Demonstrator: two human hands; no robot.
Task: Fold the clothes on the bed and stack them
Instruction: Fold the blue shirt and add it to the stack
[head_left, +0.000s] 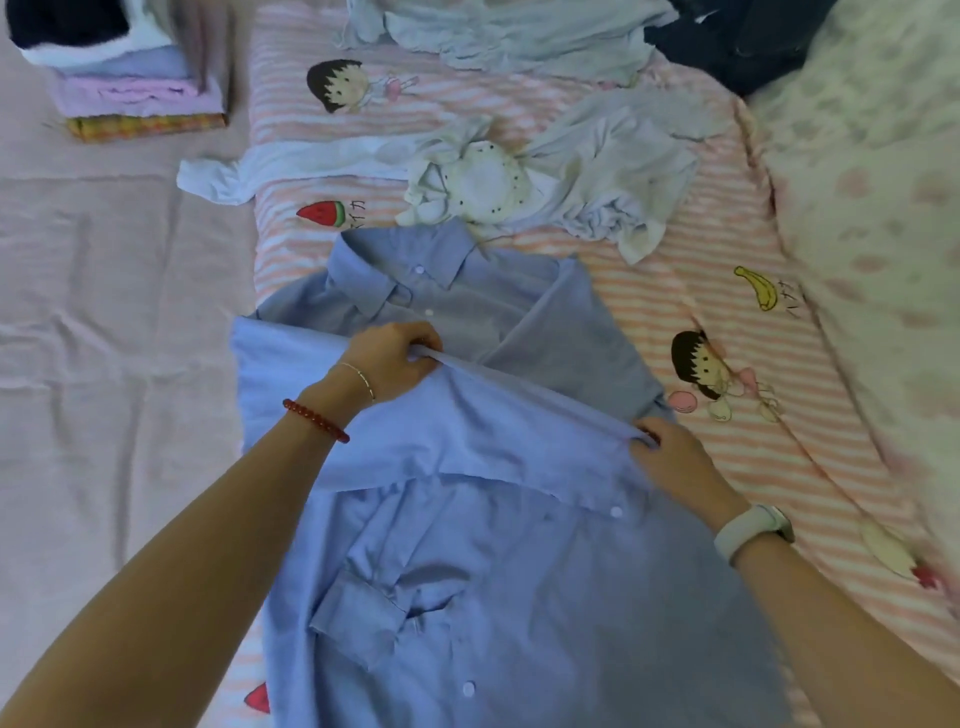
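A light blue button-up shirt (467, 519) lies front up on the bed, collar toward the far side. Its lower part is doubled over toward the collar. My left hand (389, 358) pinches the folded edge near the shirt's middle. My right hand (675, 457) pinches the same edge at the shirt's right side. A stack of folded clothes (130, 88) sits at the far left: a dark item on top, white, lilac and pink below, a plaid one at the bottom.
A crumpled white garment (571, 171) with a round dotted patch lies just beyond the collar. More pale clothes (493, 31) and a dark garment (737, 41) lie at the far edge. A floral quilt (872, 208) fills the right. The pink striped cartoon sheet (727, 322) covers the bed.
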